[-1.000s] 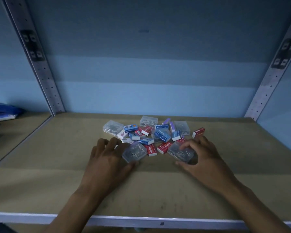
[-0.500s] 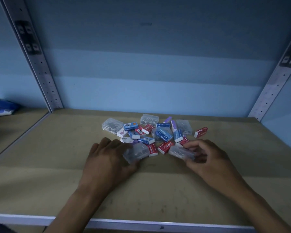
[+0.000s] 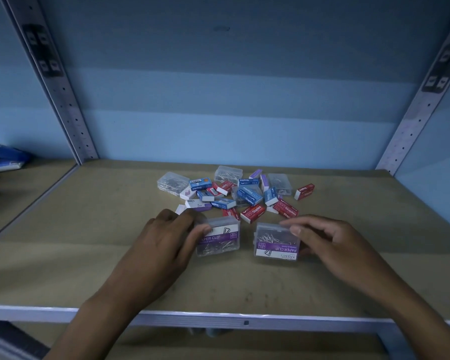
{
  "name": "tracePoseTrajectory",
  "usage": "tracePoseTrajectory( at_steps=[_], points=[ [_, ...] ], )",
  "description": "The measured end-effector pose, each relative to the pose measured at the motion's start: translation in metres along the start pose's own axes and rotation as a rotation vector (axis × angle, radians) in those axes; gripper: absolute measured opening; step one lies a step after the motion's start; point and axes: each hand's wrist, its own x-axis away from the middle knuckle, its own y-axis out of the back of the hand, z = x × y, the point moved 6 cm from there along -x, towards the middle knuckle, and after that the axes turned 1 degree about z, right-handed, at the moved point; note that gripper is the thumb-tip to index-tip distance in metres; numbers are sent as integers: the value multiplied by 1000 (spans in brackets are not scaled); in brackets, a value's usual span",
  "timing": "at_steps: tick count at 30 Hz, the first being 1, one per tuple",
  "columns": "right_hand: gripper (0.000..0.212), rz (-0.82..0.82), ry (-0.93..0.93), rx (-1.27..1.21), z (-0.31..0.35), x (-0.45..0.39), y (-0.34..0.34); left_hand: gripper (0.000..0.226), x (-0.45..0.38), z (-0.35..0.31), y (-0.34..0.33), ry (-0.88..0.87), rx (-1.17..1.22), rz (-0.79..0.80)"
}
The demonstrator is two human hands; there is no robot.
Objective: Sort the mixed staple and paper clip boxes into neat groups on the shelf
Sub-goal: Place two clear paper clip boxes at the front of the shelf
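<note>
Both clip boxes have come up off the pile, tilted: left hand [image 3: 164,245] grips one [image 3: 218,239], right hand [image 3: 333,245] grips the other [image 3: 276,242]; sorting begins.

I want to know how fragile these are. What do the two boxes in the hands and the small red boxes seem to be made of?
The two paper clip boxes look like clear, glossy hard plastic: the metal clips show through the walls. The red staple boxes look like printed matte cardboard, opaque with folded white ends. Both are judgements from appearance only.
</note>
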Motion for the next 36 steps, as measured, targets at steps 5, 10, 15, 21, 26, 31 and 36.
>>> tracePoseTrajectory(
  at_steps=[5,10,15,21,26,31,36],
  points=[
    [18,57,-32,-12,-3,5,-7,37,10,12,-12,33,64,125],
    [17,134,-49,11,-9,5,-11,39,17,19,-22,55,77,202],
    [38,176,-2,151,-7,8,-12,49,18,18,-19,100,133,213],
    [43,80,143,-86,6,6,-6,60,18,15,-20,89,84,230],
    [66,26,234,-56,17,9,-8,63,18,13,-18,89,91,221],
    [84,41,283,113,23,12,-16,58,18,16,-17,79,68,214],
    [84,99,266,174,24,12,-30,56,18,17,-17,59,53,193]
  ],
)
